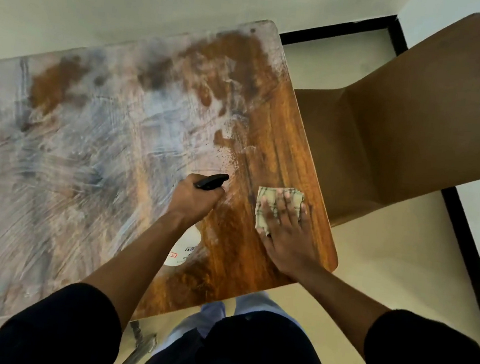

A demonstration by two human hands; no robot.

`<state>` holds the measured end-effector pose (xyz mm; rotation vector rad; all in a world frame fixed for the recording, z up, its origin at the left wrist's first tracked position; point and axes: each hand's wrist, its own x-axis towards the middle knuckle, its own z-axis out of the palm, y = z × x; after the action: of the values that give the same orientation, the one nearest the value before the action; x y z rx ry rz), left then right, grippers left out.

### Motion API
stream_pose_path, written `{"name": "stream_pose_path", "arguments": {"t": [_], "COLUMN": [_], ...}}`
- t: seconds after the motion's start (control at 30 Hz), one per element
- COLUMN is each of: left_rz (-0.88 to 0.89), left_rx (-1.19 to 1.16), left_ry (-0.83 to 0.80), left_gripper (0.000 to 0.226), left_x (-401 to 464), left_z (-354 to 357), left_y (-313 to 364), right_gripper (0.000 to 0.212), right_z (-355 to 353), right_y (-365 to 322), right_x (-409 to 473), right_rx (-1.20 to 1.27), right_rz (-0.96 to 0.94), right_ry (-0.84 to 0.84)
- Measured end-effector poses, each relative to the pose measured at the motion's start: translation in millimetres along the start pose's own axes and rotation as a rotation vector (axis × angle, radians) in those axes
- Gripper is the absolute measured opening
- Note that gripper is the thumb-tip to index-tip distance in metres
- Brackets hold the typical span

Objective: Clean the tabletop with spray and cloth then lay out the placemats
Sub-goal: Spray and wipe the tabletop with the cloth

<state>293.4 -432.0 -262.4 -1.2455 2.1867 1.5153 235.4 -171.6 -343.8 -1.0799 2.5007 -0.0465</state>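
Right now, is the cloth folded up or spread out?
Folded: the cloth is a small thick square under the flat right hand.

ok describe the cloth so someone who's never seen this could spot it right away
Start at the wooden table and go to its near right corner, beside the brown chair. The cloth lies flat under the right hand: a small pale folded square with dark check lines.

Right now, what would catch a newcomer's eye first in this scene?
Most striking is the wooden tabletop, smeared whitish with streaky spray across its left and middle. Near its right edge, the right hand presses a folded cloth flat, while the left hand grips a spray bottle. A brown chair stands beyond the table's right side.
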Motion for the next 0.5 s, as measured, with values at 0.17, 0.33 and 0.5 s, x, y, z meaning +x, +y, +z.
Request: {"name": "stream_pose_path", "arguments": {"t": [0.17,0.33,0.5], "left_rz": [-0.042,-0.072,-0.08], "left_rx": [0.008,-0.055,-0.056], "left_ry": [0.084,0.11,0.124], "left_gripper": [0.024,0.026,0.022], "left_x": [19.5,35.1,45.3], "left_z": [4.3,5.0,7.3], "left_y": [17.7,32.7,46.8], "right_gripper": [0.07,0.071,0.069], "right_z": [-48.6,-80.2,-70.8], "right_y": [38.2,37.1,15.5], "right_x": [108.7,190.4,171.4], "right_rx": [0.005,0.001,-0.039], "right_rz": [0.058,0.072,-0.111], "right_ry": [0.037,0.051,0.034]}}
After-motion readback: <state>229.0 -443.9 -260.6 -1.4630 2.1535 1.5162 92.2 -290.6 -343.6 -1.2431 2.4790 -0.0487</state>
